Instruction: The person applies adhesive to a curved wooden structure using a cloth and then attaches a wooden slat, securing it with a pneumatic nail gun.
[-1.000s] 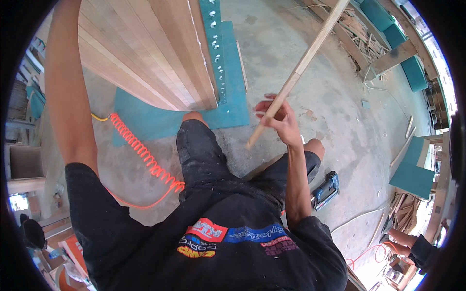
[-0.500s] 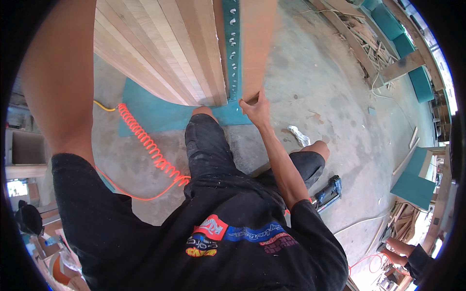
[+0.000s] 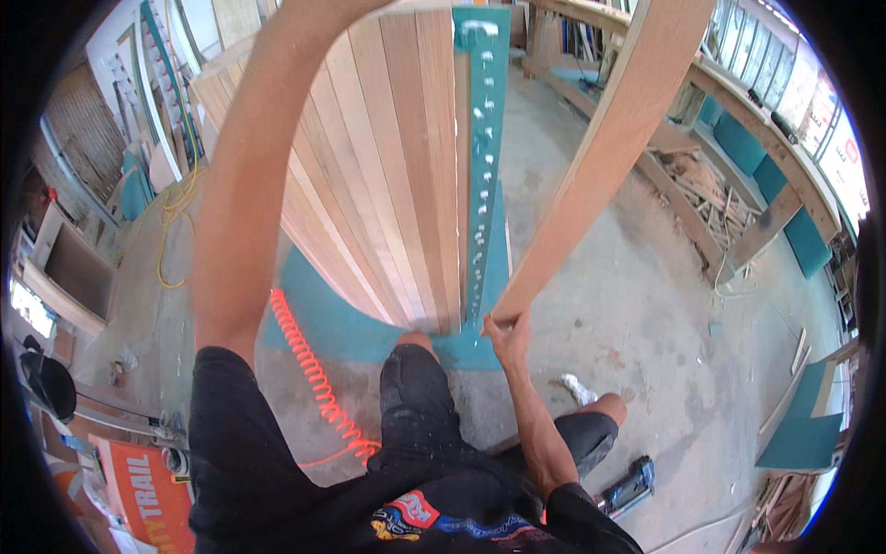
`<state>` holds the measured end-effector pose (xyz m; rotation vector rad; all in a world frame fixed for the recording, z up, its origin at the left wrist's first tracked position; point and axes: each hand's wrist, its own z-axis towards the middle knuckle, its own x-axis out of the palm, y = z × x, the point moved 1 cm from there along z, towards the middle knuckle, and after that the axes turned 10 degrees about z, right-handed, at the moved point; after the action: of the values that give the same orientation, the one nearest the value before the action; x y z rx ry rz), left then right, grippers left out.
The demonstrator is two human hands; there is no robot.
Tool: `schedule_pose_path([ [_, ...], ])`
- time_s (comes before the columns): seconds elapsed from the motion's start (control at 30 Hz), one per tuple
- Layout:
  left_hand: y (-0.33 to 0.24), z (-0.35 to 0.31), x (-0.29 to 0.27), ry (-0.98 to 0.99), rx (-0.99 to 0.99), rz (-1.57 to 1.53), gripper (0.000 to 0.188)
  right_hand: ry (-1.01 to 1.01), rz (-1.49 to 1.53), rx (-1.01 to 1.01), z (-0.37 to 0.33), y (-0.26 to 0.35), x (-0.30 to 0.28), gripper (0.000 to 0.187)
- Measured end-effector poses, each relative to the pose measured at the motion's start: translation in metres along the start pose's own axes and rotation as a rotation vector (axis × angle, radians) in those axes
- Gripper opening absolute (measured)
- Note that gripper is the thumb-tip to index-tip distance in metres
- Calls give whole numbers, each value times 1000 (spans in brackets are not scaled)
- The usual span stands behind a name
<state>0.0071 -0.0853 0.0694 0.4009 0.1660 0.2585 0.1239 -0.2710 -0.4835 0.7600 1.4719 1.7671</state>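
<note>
My right hand (image 3: 508,337) grips the near end of a long wooden board (image 3: 600,166), which slants up and away to the right. Left of it stands a panel of joined wooden strips (image 3: 397,138) with a curved lower edge. Along the panel's right side runs a teal strip (image 3: 499,92) dotted with white dabs that look like glue. The board is apart from this strip. My left arm (image 3: 249,185) reaches up over the panel, and its hand lies beyond the top edge, out of view. A teal sheet (image 3: 305,286) lies under the panel.
An orange coiled hose (image 3: 309,360) lies left of my knee. On the floor at right are a nail gun (image 3: 632,485) and a crumpled silvery-white thing (image 3: 579,388). A workbench (image 3: 775,120) with scrap wood beneath stands at far right; a yellow hose (image 3: 171,212) is at left.
The view has tilted up, showing more of the panel and room. The board has swung from beside the teal strip to a rightward slant, its near end still in my right hand.
</note>
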Motion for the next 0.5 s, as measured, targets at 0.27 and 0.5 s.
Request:
schedule_pose_path([
  [0.27, 0, 18, -7, 302, -427, -492, 53, 147, -3, 6, -10, -19, 20, 61],
  [0.5, 16, 22, 3, 343, -544, -687, 68, 277, 74, 25, -30, -41, 21, 58],
])
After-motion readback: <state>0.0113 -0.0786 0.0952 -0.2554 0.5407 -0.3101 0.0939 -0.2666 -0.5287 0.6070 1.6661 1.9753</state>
